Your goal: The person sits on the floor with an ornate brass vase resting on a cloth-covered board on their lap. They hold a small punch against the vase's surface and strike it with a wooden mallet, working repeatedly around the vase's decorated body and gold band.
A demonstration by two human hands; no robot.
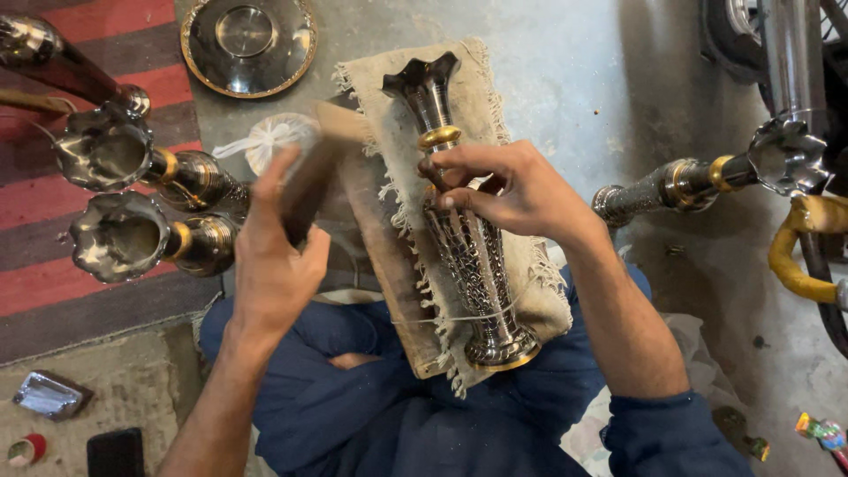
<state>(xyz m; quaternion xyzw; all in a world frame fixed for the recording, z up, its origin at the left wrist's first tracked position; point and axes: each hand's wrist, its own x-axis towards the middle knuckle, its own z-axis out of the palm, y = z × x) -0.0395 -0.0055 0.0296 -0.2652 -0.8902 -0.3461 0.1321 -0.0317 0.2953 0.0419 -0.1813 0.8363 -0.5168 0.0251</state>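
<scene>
Both forearms reach forward from dark blue sleeves over crossed legs. The left hand point(278, 243) is raised, back to the camera, its fingers curled closed, apparently in a grip. The right hand point(503, 190) lies palm down, fingers point(442, 201) bent and pinched together.

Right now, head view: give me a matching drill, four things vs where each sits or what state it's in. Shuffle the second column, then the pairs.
Things:
1. engraved vase
2. round metal plate
3. two flared vases
4. wooden mallet

Places or states:
A. lying side by side on the red striped rug
B. gripped in the left hand
C. flat on the grey floor, top of frame
D. lying on frayed cloth over a board, right hand on it

Pairs: 1-D, 2-C, 3-A, 4-B
</scene>
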